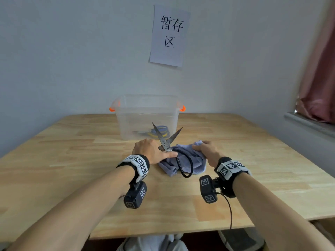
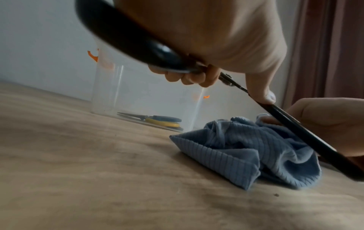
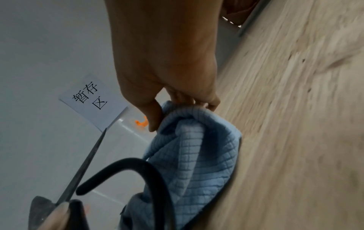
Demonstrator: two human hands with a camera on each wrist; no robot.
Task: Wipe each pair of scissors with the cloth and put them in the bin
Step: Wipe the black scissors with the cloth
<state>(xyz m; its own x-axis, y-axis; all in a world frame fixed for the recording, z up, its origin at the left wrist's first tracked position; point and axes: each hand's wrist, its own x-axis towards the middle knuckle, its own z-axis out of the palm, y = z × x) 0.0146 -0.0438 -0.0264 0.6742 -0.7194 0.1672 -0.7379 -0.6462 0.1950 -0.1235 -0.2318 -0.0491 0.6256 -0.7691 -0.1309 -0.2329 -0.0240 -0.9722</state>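
A wooden bench [image 1: 72, 160] is shown, with a clear bin [image 1: 146, 116] against the wall at its far side; inside the bin a blue-and-yellow-handled pair of scissors [image 1: 157, 132] is already laid flat. In front of the bin, the left hand [image 1: 152, 150] is seen with its fingers [image 2: 189, 77] curled round one black loop of the large scissors [image 1: 165, 142], the thumb extended along the pivot region. The blades are held spread apart in a V, tips raised toward the bin, while the second loop hangs over the blue cloth [image 1: 188, 162]. Just right of this, the cloth is gathered in a crumpled heap on the bench and is gripped at its far edge by the right hand [image 1: 206, 151], thumb and fingers [image 3: 208, 102] pinched on a fold. The wiping of this pair is judged to be in hand, not completed. A cut could be caused if the cloth is drawn along the open edges with fingers bunched close behind thin fabric; the free blade could also swing shut on the cloth or thumb, since only one loop is held.
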